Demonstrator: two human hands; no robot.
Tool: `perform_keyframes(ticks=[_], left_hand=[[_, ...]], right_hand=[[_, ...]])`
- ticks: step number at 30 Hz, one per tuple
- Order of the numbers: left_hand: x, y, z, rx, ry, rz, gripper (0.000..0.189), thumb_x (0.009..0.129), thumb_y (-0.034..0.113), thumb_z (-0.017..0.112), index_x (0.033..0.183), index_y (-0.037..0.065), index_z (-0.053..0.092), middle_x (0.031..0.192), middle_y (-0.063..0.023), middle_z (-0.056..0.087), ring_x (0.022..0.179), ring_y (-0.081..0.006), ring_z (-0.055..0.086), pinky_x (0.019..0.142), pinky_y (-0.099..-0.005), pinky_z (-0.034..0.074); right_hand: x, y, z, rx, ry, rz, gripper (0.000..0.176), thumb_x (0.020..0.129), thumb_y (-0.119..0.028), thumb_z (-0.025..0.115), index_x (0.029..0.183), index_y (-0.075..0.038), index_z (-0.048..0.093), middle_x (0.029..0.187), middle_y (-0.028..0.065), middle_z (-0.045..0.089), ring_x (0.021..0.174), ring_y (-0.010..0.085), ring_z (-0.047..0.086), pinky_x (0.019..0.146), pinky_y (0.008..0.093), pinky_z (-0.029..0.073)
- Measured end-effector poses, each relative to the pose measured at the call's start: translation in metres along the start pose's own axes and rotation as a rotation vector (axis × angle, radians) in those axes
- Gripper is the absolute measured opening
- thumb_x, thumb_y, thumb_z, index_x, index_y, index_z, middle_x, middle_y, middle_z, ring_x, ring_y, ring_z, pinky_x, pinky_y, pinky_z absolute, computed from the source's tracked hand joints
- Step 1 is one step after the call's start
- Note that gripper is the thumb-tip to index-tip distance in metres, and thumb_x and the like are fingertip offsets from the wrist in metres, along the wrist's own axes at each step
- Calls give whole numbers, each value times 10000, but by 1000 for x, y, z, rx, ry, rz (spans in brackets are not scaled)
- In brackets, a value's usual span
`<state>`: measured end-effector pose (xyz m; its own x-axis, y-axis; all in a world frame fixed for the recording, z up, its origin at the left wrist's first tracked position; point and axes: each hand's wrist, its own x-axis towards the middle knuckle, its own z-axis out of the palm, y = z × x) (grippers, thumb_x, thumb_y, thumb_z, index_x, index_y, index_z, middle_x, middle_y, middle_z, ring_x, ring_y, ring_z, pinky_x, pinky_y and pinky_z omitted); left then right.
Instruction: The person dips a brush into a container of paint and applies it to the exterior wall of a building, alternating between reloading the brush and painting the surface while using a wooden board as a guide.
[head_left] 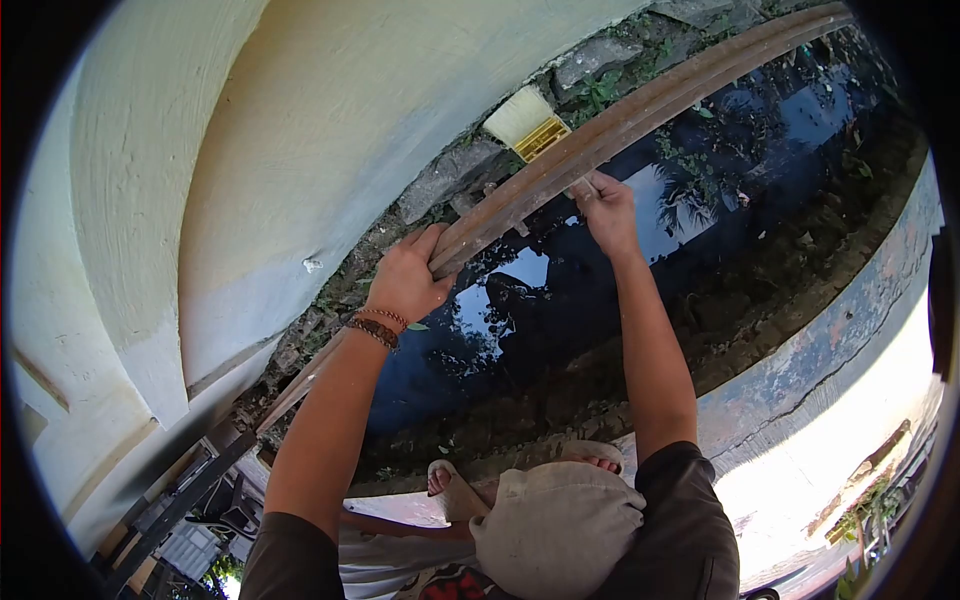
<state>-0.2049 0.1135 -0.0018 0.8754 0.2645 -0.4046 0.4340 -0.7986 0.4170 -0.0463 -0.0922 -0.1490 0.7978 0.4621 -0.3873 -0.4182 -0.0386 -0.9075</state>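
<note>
A long brown beam (630,115) runs diagonally above dark water. Wrapped around its near side is my left hand (405,272), with bracelets (378,326) on the wrist. My right hand (607,210) is closed just below the beam, on what looks like the handle of a wide paintbrush. The brush's pale bristle block (520,115) and yellow band (541,138) show on the far side of the beam, close to the wall. The beam hides the middle of the brush.
A cream wall (330,120) rises at the left, with stones (455,178) and plants at its base. Dark water (540,330) lies below my arms. My feet (455,490) are at the edge of a concrete ledge (800,400). Cluttered items (190,550) stand at the lower left.
</note>
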Motion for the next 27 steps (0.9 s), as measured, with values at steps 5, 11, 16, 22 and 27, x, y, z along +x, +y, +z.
perform_keyframes(ticks=[5,11,16,22,27], left_hand=[[-1,2,-1,35,-8,-6,495,742,136,757,1190,39,571,996,-220,638,923,-428,618,821,-437,510],[3,0,0,14,19,31,499,736,141,764,1185,39,571,990,-217,640,911,-425,615,811,-437,509],[1,2,0,29,2,-4,498,738,142,763,1185,42,569,978,-213,643,905,-426,612,806,-439,506],[1,2,-2,13,-2,7,508,737,151,765,1192,42,567,990,-221,642,912,-431,613,807,-442,506],[0,4,-2,6,-2,3,492,744,152,760,1183,38,567,988,-229,639,918,-434,614,803,-443,509]], right_hand=[[28,-2,35,-155,43,-346,175,859,-108,654,969,22,690,856,122,705,812,139,639,743,286,497],[16,16,8,-221,61,71,188,884,-138,651,978,18,698,797,60,685,739,94,600,705,277,492],[30,-44,25,-26,-31,-182,245,916,-185,654,1039,22,701,824,17,654,730,72,564,670,253,468],[33,5,-16,-272,150,116,338,879,-239,714,1064,43,690,801,13,657,741,109,581,701,282,483],[41,-16,-22,195,-44,-101,222,872,-104,654,1034,39,707,733,-14,649,666,64,541,629,250,462]])
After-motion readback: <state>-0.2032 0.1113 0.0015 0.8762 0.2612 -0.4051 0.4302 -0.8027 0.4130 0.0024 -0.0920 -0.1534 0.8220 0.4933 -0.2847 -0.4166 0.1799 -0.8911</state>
